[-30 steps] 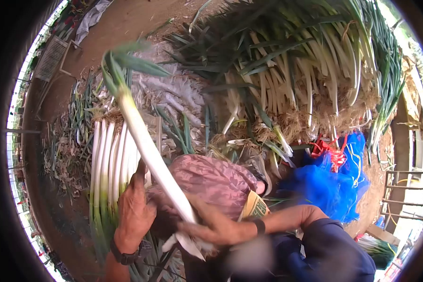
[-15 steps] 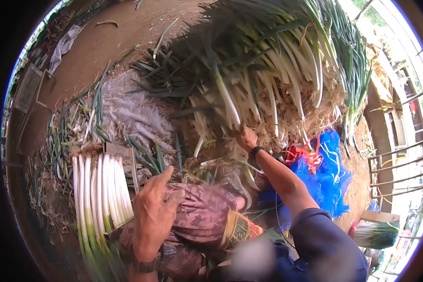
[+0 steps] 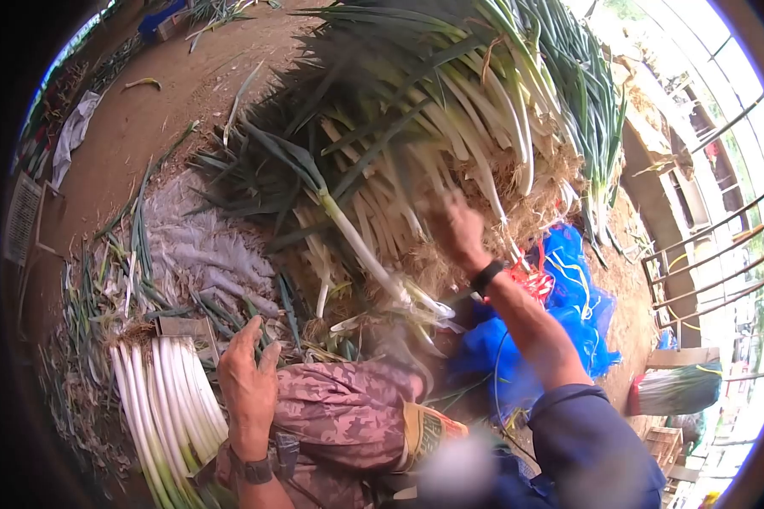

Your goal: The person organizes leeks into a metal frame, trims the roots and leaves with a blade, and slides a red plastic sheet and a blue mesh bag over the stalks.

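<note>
Leek heap (image 3: 450,110): a tall pile of untrimmed leeks, roots facing the person, rising above and beyond the right hand.
Heap risk: pulling from low in the root face could bring the stalks above sliding down.
Blue netting (image 3: 569,297): crumpled just below the right wrist; a dropped leek could snag in it.
Trimmed row (image 3: 165,407): clean white stalks lying side by side, just left of the left hand.
Loose leek (image 3: 352,237): slants out of the heap, just left of and below the right hand; it could drop into the dirt.
Right hand (image 3: 457,227): stretched to the roots and blurred; I cannot tell its grip.
Left hand (image 3: 246,386): fingers spread, resting empty on the knee (image 3: 348,416).
</note>
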A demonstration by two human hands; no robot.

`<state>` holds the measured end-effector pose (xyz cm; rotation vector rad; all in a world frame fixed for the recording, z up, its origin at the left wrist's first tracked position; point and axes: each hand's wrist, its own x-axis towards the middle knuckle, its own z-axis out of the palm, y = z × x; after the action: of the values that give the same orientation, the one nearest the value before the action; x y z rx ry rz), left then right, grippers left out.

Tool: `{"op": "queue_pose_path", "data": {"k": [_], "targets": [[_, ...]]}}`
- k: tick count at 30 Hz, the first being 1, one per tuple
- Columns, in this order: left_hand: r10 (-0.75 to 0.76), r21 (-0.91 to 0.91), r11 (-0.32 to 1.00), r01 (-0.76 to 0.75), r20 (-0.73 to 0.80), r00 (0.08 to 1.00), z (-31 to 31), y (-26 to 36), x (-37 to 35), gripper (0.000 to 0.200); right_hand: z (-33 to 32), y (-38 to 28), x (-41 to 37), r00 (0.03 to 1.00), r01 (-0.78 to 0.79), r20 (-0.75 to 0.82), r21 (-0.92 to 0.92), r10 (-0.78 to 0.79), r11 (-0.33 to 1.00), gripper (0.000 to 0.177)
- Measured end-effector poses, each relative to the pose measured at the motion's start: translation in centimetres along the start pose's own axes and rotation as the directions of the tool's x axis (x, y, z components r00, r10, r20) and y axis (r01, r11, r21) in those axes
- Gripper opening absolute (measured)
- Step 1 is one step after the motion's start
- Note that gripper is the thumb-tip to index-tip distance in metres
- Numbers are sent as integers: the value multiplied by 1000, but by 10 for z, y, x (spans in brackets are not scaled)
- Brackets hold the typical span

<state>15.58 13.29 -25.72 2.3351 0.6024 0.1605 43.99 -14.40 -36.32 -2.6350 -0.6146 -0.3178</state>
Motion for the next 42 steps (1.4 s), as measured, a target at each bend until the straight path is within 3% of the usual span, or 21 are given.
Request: {"op": "queue_pose_path", "data": {"k": [2,5,7,8,9,10,12,14,16,18,19,21,22,24,25,28,30,32,35,40,42], "targets": [[13,54,998,-13,-9,1000,-1,8,-2,42,-3,59,30,982,-139,-167,-342,86,929,49],[53,120,991,-53,9,999,1,11,-8,41,-33,94,59,965,-251,-54,-468,257,847,42],[65,124,990,-66,14,998,0,17,-12,40,-39,106,67,925,-102,285,-446,249,889,39],[72,129,989,-74,18,997,-1,18,-16,40,-42,99,66,927,-97,287,-441,243,892,39],[65,133,989,-67,14,998,-2,17,-20,40,-48,84,62,858,-247,469,23,208,969,37],[74,122,990,-73,-4,997,-2,16,-23,42,-54,68,58,792,-420,606,446,79,791,36],[85,114,990,-81,-31,996,-2,19,-27,44,-61,12,31,734,-575,678,601,26,554,37],[69,153,986,-65,-17,997,-4,21,-34,44,-62,-43,-14,815,-438,538,816,-216,378,31],[107,164,981,-100,-34,994,-2,16,-40,47,-83,-87,-41,639,-664,759,626,-125,408,35],[100,154,983,-97,-16,995,-2,20,-47,53,-99,-132,-79,679,-678,714,700,-172,225,36],[19,171,985,-31,68,997,-6,25,-51,68,-104,-149,-96,656,-691,720,693,-224,205,35],[100,73,993,-96,-45,994,-4,28,-61,77,-133,-192,-134,597,-699,732,676,-330,234,34],[181,-40,981,-189,-151,972,-1,26,-61,86,-150,-213,-152,560,-691,743,663,-366,287,33],[366,0,927,-376,-230,902,0,20,-58,101,-150,-236,-204,638,-566,563,805,-525,176,34],[411,110,912,-396,-254,876,-10,31,-63,104,-155,-242,-225,578,-560,529,811,-622,170,32],[557,136,819,-557,-415,719,-33,35,-73,80,-179,-257,-265,437,-478,411,860,-800,181,30],[685,453,725,-518,-399,610,-65,38,-78,39,-188,-255,-275,379,-397,285,909,-880,124,27],[715,571,687,-450,-420,559,-113,32,-94,27,-206,-253,-249,351,-404,199,914,-915,43,26],[727,705,641,-303,-433,532,-192,32,-131,24,-213,-247,-205,206,-425,253,893,-945,147,30],[783,936,306,176,-352,512,-295,21,-220,39,-197,-229,-97,76,83,252,962,-965,258,29],[646,891,339,301,-454,614,-314,6,-264,48,-190,-237,-75,394,263,192,914,-899,310,20]]}}
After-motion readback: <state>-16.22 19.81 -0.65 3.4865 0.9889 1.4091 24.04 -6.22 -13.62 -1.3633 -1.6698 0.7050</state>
